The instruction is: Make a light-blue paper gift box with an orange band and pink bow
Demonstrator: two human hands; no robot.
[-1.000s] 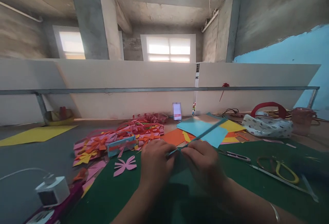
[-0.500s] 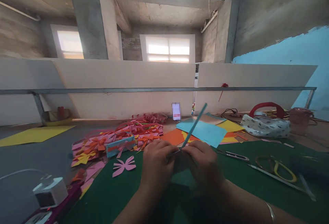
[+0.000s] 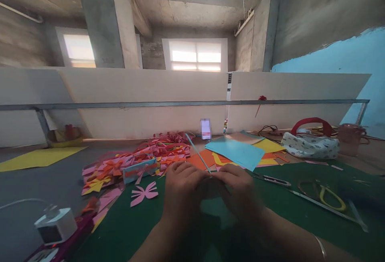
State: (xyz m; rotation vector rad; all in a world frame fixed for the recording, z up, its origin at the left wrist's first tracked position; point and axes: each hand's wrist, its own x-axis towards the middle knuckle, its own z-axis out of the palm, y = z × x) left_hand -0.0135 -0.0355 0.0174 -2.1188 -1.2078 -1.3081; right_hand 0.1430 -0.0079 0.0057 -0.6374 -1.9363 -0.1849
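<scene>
Over the green mat point(image 3: 120, 230), my left hand point(image 3: 183, 192) and my right hand point(image 3: 240, 190) meet with fingertips pinched close together. Between them they grip the lower end of a thin light blue paper strip point(image 3: 198, 152), whose free end sticks up and leans left. The pinched end itself is hidden by my fingers. A pink paper cutout point(image 3: 144, 194) shaped like a bow lies left of my left hand. To the right of my right hand rests a slim cutter knife point(image 3: 273, 180).
Piled paper bows in pink, orange and yellow point(image 3: 114, 168) lie at left. Blue paper sheets point(image 3: 239, 152) are behind my hands. Yellow-handled scissors point(image 3: 332, 198) and a long ruler point(image 3: 325, 206) lie right. A phone point(image 3: 205, 129) stands at the back; a white charger point(image 3: 56, 226) sits front left.
The blue strip leaned to the right before and now leans left, showing a narrower face. Both hands stay together in nearly the same place.
</scene>
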